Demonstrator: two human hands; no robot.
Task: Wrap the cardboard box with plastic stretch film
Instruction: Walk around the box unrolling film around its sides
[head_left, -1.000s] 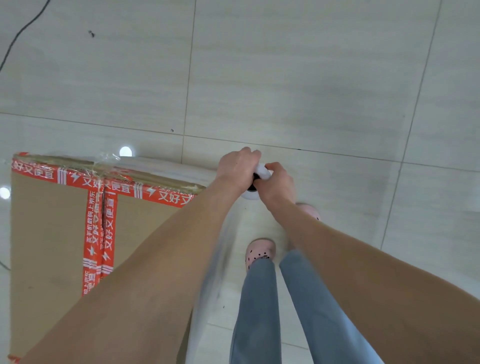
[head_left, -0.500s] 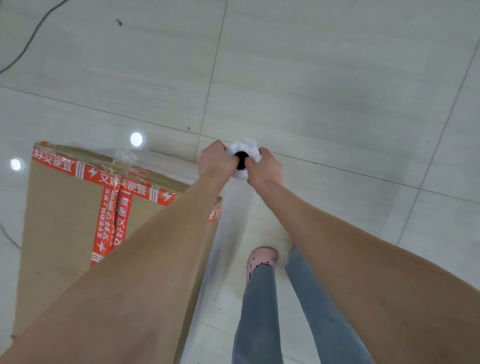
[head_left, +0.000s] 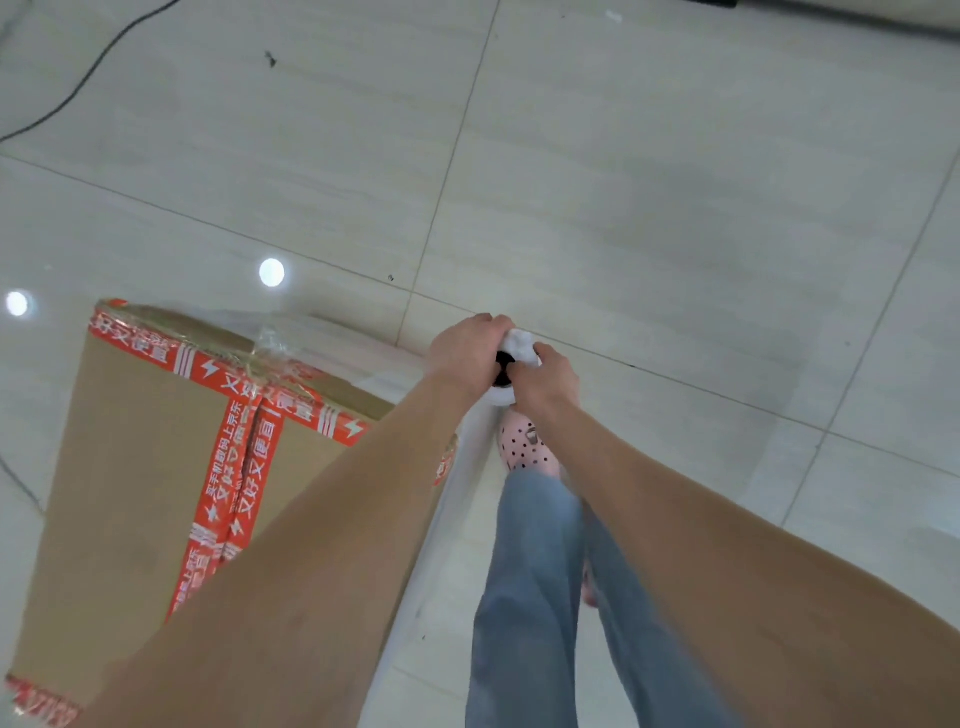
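My left hand (head_left: 467, 348) and right hand (head_left: 545, 382) both curl round the top of the film roll (head_left: 520, 343), held upright just off the corner of the cardboard box (head_left: 145, 467), which stands to my left, nearer my left arm.

Film roll (head_left: 521, 344) mostly under fingers (head_left: 480, 326)

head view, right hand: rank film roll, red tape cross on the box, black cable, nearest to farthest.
1. Film roll: gripped by the right hand; the left hand grips it too.
2. Red tape cross: on top of the cardboard box, to the left.
3. Black cable: far upper left of the view.
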